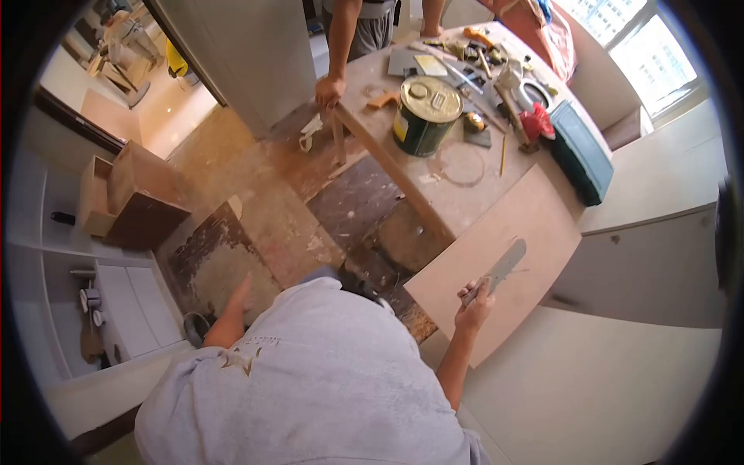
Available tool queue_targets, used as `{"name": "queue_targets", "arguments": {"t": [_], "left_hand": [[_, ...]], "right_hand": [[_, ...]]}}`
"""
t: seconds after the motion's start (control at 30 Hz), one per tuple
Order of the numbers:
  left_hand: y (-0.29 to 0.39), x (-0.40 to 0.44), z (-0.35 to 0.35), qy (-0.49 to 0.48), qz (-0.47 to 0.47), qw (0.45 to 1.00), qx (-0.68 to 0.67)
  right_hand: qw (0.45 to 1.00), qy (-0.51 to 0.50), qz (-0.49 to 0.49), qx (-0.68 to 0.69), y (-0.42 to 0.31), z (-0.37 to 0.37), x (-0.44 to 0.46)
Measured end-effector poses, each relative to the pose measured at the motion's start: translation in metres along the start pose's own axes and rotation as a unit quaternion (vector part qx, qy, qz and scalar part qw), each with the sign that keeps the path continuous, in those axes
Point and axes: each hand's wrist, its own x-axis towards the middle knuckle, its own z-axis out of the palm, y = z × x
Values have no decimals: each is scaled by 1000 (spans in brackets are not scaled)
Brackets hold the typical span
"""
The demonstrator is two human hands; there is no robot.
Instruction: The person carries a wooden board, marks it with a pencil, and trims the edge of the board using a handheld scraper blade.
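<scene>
- A bare right hand [474, 301] grips a putty knife [508, 261], fingers closed around its handle, on the camera wearer's side of the green can [419, 133].
- The knife's broad, grey blade points up and away from the wearer, over a thin tan board [542, 221], nearer the wearer than the can and to its right. Whether blade and board touch cannot be told.
- The left hand [243, 297], blurred, is low and to the left of the can, well apart from the board; whether it is open or closed cannot be told.
- The can, its lid smeared, stands upright on a worn table [496, 167], an orange-handled tool [384, 100] just beside it on the left.
- Right of the can lie a pencil [503, 155], a crumpled red cloth [537, 122] and, farther right, a long teal case [581, 153].
- Beyond the can, hand tools [480, 58] crowd the tabletop.
- Up and left of the can, a co-worker's hand [330, 91] rests at the table's corner.
- Far left of the can, a wooden drawer unit [147, 194] sits near the wall.
</scene>
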Motion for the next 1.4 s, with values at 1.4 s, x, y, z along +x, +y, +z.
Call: {"name": "queue_targets", "arguments": {"t": [1.4], "left_hand": [[525, 177, 407, -387, -149, 865, -281]], "right_hand": [[931, 222, 208, -202, 183, 170, -103]]}}
